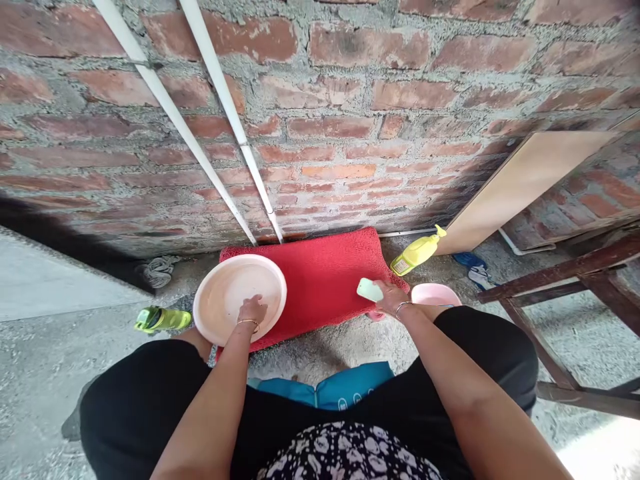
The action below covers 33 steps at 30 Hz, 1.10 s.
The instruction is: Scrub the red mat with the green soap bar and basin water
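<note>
My left hand (252, 311) reaches into a wide, pale pink basin (205, 293). Its fingers look spread low over the basin's bottom, with no object visible in them. The basin rests on the left end of a bright red textured cloth (325, 273) spread over something low. Over the right end of that cloth, my right hand (393, 299) grips a pale green bar of soap (370, 290) by its near end. A bangle circles each wrist.
Right of the cloth stand a yellow pump bottle (417, 253) and a small pink bowl (435, 294). A green bottle (163, 319) lies left of the basin. Behind is a brick wall (340, 127) with white pipes (220, 80); a wooden frame (560, 287) stands at right.
</note>
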Each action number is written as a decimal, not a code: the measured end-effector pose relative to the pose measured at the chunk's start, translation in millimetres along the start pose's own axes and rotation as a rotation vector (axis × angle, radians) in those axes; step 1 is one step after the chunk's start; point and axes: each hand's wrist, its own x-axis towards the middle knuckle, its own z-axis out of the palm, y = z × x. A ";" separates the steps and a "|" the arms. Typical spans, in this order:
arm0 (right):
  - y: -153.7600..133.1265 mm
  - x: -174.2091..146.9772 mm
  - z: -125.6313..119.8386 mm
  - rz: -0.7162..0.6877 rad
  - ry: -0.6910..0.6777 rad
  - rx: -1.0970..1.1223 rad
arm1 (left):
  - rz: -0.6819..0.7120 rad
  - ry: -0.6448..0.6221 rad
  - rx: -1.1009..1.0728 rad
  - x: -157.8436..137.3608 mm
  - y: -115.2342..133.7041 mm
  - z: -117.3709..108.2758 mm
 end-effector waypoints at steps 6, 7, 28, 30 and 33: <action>12.0 -15.1 -23.0 -0.005 -0.060 -0.136 | 0.005 -0.021 -0.025 -14.1 1.8 -15.4; 16.8 -18.4 -29.9 0.035 -0.045 -0.155 | 0.008 -0.024 -0.028 -15.0 3.4 -16.0; -164.0 -30.3 56.0 -0.762 -0.260 -0.434 | -0.030 -0.030 -0.134 2.5 -3.1 -1.3; -127.6 -25.2 40.3 -0.688 -0.246 -0.457 | -0.029 -0.039 -0.133 3.0 0.2 -1.1; -62.3 -21.2 9.7 -0.585 -0.238 -0.487 | -0.028 -0.042 -0.136 4.1 3.0 0.7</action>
